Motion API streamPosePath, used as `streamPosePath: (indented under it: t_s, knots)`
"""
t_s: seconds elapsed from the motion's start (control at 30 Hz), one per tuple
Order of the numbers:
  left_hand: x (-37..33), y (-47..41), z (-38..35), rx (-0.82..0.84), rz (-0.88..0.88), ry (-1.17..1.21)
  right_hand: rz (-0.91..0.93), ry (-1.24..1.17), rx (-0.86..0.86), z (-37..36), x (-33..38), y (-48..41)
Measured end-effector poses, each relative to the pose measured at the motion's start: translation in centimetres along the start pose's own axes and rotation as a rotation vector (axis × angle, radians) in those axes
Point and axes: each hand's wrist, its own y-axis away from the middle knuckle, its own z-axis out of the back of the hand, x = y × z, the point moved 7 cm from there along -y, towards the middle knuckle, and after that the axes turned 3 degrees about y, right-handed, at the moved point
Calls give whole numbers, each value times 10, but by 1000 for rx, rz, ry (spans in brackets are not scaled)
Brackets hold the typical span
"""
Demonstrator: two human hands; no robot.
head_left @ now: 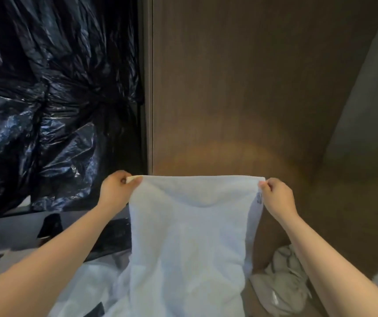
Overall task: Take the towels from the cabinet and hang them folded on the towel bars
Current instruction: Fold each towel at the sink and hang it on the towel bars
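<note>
- Black plastic sheeting (46,99) fills the left side, crumpled and glossy; it looks to have no part in the job.
- Pale fabric (87,289) lies heaped low down, left of the hanging towel; I cannot tell whether it is another towel.
- Left hand (117,191) pinches the towel's upper left corner between thumb and curled fingers.
- White towel (190,236) hangs spread between both hands, its top edge taut. I judge it is out of the cabinet but not yet folded.
- Right hand (277,197) pinches the upper right corner the same way.
- Brown wood panel (240,88) stands behind the towel; it may be a cabinet door.
- Striped cloth (281,282) lies crumpled near the panel's foot.
- No towel bar shows, so folding and hanging remain.
</note>
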Motion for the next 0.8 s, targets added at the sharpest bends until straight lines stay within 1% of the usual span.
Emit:
streamPosePath:
  t_s: [0.23,0.37,0.47,0.67,0.8]
  knots:
    - [-4,10,5,3,59,72,24,-131,-38,8,18,8]
    - [-16,22,6,18,96,154,32,-257,-75,14,27,20]
    - [-29,39,1,69,127,260,78,-344,-81,16,41,37]
    - [-59,83,-8,158,142,431,160,-518,-38,16,70,82]
    - [-66,112,-15,214,180,573,181,-559,-9,16,80,110]
